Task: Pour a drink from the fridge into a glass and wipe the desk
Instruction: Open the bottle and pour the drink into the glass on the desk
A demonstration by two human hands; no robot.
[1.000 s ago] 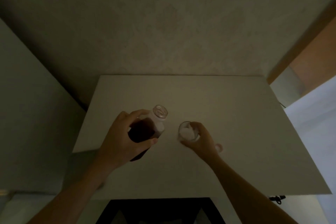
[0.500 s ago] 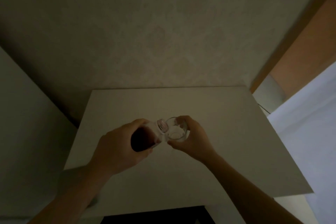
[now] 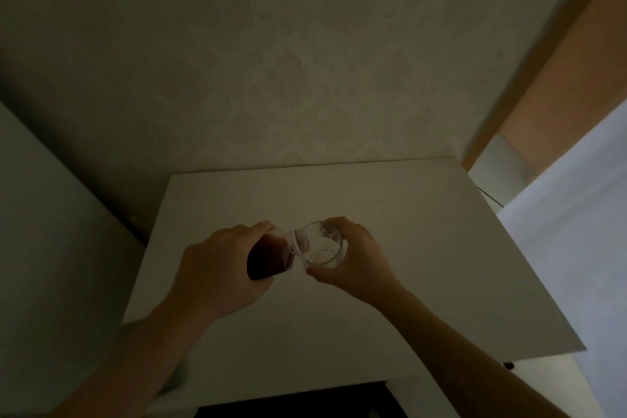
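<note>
The left hand [image 3: 217, 268] is gripping the bottle [image 3: 271, 256] of dark drink, fingers wrapped around its body. The right hand [image 3: 353, 258] is holding the glass [image 3: 322, 246] with fingers curled around its side. A second ago the bottle was standing more upright, apart from the glass; now it is tipped toward the right, and its open mouth is touching or just over the rim of the glass, which is also tilting toward it. Both are being held above the white desk [image 3: 407, 248]. The glass is looking still empty, so I think the pouring is only beginning. The wiping is not yet started.
</note>
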